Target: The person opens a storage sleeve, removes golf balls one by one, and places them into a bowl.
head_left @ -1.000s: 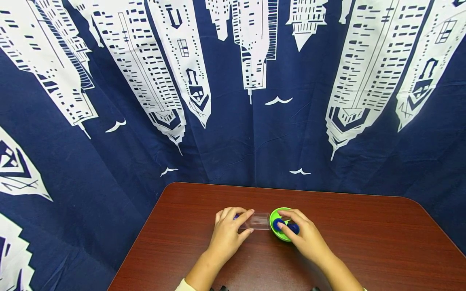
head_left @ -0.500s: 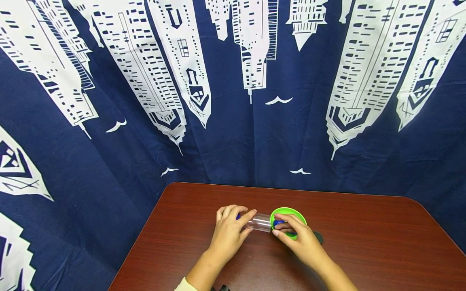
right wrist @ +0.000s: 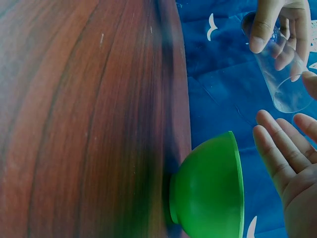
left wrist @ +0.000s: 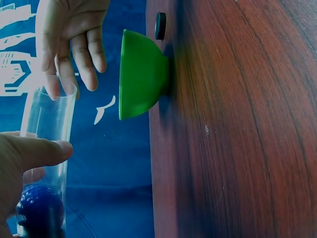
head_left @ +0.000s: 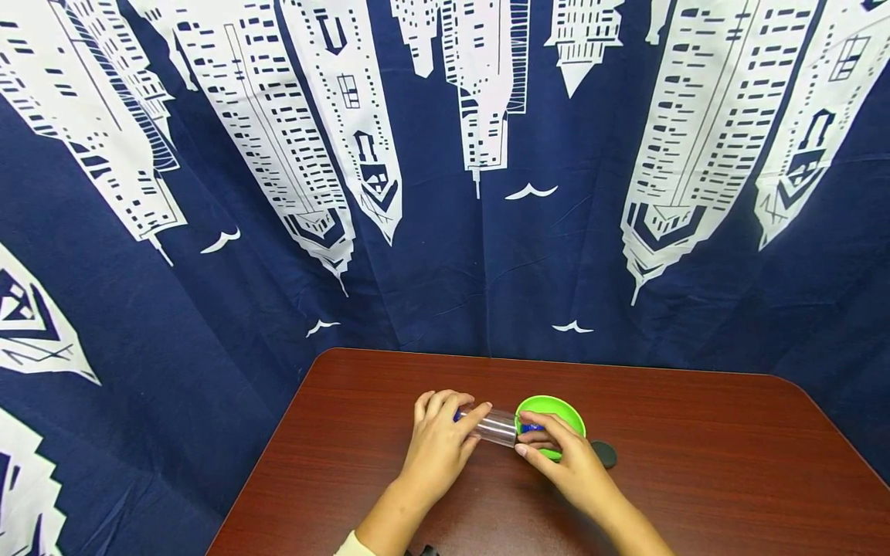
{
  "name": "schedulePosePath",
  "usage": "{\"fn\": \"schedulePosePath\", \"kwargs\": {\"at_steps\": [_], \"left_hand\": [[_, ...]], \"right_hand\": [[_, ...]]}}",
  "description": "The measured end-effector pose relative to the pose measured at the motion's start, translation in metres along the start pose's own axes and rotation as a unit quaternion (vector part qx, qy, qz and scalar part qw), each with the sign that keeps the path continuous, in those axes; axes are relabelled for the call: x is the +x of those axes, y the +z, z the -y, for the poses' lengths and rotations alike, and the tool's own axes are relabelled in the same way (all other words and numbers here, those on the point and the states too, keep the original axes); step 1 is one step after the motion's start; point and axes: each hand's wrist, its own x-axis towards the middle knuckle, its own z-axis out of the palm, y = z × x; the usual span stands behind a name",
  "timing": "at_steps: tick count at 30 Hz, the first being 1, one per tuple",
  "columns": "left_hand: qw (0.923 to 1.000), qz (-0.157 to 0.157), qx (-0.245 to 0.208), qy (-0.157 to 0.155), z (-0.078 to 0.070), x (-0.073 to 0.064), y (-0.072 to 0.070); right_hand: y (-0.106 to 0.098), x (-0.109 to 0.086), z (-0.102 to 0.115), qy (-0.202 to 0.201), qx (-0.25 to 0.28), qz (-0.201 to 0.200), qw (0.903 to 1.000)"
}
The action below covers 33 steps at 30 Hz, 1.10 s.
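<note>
My left hand (head_left: 441, 436) grips a clear plastic tube (head_left: 497, 428) that lies tilted in the air, its open mouth toward the right. At its closed end sits a blue dimpled golf ball (left wrist: 40, 207). My right hand (head_left: 566, 455) is at the tube's mouth, its fingertips right at the rim; the wrist views show its fingers extended, with no ball in the palm. Under and behind this hand stands a green bowl (head_left: 549, 405). Something blue (head_left: 532, 428) shows between the right fingers in the head view, partly hidden.
A round black lid (head_left: 605, 454) lies on the brown wooden table (head_left: 695, 463) just right of the bowl. Beyond the table's far edge hangs a dark blue cloth (head_left: 445, 293) with white buildings.
My right hand has moved from inside the bowl, where blue balls showed, leftward to the tube's mouth. The black lid has come into view. My left hand has tilted the tube slightly.
</note>
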Motion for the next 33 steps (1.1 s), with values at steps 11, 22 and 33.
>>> {"fn": "schedulePosePath", "kwargs": {"at_steps": [11, 22, 33], "left_hand": [[1.0, -0.005, 0.003, 0.004, -0.0001, -0.0002, 0.0004], [0.9995, -0.031, -0.004, 0.01, 0.0013, 0.0006, 0.0016], [0.9995, -0.029, -0.015, 0.006, 0.0009, 0.0006, 0.0021]], "right_hand": [[0.0046, -0.0012, -0.0001, 0.001, 0.01, -0.001, 1.0], [0.0033, -0.0006, 0.0018, 0.021, 0.023, 0.001, 0.9995], [0.0013, -0.0014, 0.0017, 0.023, 0.027, 0.003, 0.9994]]}}
